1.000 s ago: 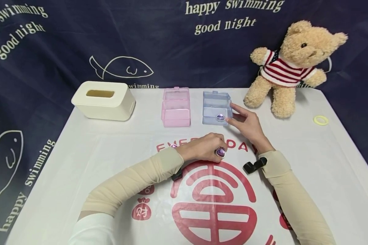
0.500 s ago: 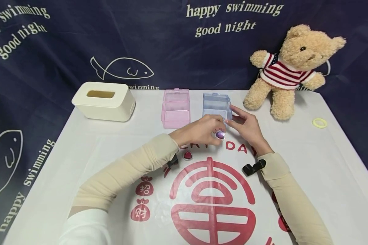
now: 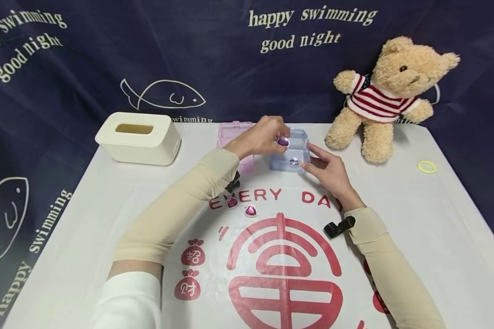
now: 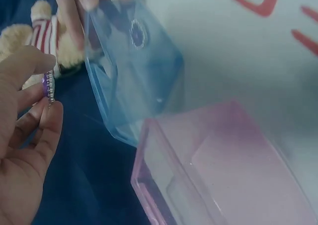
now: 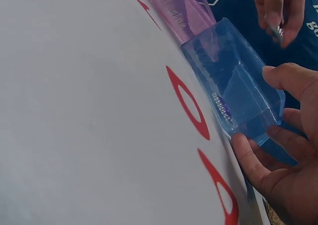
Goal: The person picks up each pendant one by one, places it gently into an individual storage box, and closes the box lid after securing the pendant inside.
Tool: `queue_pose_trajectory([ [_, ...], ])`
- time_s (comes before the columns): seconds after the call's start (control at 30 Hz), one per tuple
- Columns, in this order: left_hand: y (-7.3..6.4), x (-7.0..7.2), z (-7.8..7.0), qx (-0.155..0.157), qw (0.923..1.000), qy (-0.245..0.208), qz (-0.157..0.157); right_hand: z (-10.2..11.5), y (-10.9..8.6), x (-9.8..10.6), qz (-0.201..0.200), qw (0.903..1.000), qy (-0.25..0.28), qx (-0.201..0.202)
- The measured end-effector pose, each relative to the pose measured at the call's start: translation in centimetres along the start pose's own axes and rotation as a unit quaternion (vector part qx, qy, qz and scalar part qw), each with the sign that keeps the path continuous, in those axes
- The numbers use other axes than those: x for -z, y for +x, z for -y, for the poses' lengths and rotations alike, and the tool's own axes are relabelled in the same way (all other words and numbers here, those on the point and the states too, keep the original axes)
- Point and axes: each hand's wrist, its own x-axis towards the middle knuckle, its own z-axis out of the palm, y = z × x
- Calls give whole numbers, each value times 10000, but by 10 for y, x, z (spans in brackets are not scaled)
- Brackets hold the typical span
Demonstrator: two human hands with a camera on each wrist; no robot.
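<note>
Pinching: your left hand [image 3: 265,136], fingers curled, holds a purple gem [image 3: 283,141] near the blue box [image 3: 277,165].
Box grip: your right hand [image 3: 330,172], fingers spread, holds its right side.
Contents: second gem [image 3: 294,161].

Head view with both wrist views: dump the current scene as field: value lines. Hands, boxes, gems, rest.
left_hand: left hand pinches a purple gem, not touching the blue box
right_hand: right hand holds the blue box at its right side
blue_box: open, second purple gem inside
pink_box: pink box open, left of blue box; partly behind left arm in head view
loose_gems: two reddish heart gems on the table
rest: white slotted box, teddy bear, yellow ring
</note>
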Motion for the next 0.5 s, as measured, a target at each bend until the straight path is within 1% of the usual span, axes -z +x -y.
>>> queue_pose_trajectory([
  [0.17, 11, -10, 10, 89, 9996, 200, 182, -4, -1, 0, 9, 10000, 51, 36],
  [0.33, 18, -24, 14, -76, 9983, 439, 363, -4, 0, 1, 56, 10000, 31, 21],
  [0.5, 24, -33, 13, -314, 9946, 740, 660, -2, 0, 2, 57, 10000, 39, -27],
])
